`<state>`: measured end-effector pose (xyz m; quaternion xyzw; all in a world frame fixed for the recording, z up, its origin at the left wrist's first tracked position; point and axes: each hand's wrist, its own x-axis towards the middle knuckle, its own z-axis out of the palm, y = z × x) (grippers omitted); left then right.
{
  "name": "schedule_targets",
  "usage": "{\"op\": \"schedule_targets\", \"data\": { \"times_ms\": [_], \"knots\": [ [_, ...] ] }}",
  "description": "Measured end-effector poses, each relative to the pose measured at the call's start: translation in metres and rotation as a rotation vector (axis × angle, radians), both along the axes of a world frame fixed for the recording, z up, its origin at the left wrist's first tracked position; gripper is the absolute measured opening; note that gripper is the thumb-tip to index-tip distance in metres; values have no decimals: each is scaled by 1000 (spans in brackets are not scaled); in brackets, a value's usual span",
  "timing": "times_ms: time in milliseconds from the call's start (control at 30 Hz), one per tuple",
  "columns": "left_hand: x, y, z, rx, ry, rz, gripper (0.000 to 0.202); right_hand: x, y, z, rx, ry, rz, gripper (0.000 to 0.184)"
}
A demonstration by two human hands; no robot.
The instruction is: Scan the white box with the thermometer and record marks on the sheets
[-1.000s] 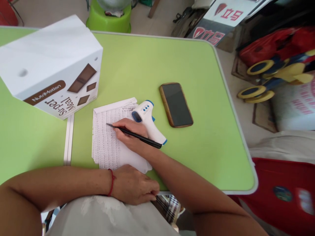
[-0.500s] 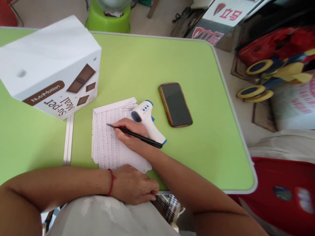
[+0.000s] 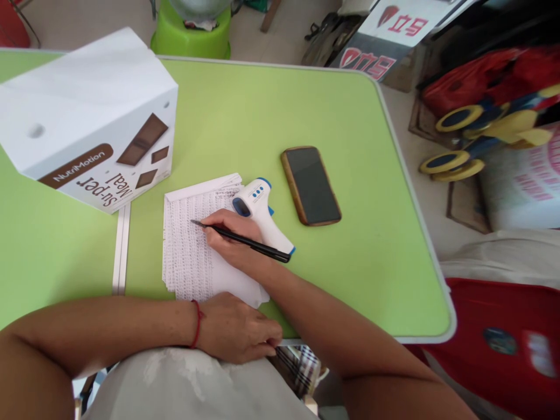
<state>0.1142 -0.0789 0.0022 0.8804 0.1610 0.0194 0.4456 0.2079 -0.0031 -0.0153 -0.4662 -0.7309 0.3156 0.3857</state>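
Observation:
My right hand [image 3: 234, 230] is closed round a black pen [image 3: 258, 247]. The pen's tip touches or hovers just over a pad of paper [image 3: 186, 251] covered in rows of small handwriting; I cannot tell which. Across the pad's near edge and the table's edge rests my left hand [image 3: 238, 329], a red string on its wrist, fingers curled in loosely with nothing visible in them. A white and blue infrared thermometer [image 3: 266, 224] lies against the right hand, partly over the pad. Farther right, a phone [image 3: 312, 185] in a brown case lies face up.
On the left of the green table [image 3: 350, 280] stands a large white NutriMotion box [image 3: 100, 128]. Past the far edge is a green stool [image 3: 190, 41] with a bowl on it. A red chair [image 3: 516, 361] and yellow-and-blue wheeled thing [image 3: 494, 134] are at the right.
The pen has tilted very slightly in my right hand, its tip shifting a touch to the right. My left hand stays put; the view drifts a little.

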Motion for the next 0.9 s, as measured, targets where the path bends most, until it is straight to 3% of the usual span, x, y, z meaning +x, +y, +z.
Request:
{"op": "schedule_targets", "data": {
  "times_ms": [467,900],
  "knots": [
    [0,1,0,2,8,-14,10,0,0,-3,48,12,1,15],
    [-1,-1,-5,18,-68,32,9,-2,-1,0,-31,17,-65,14]
  ]
}}
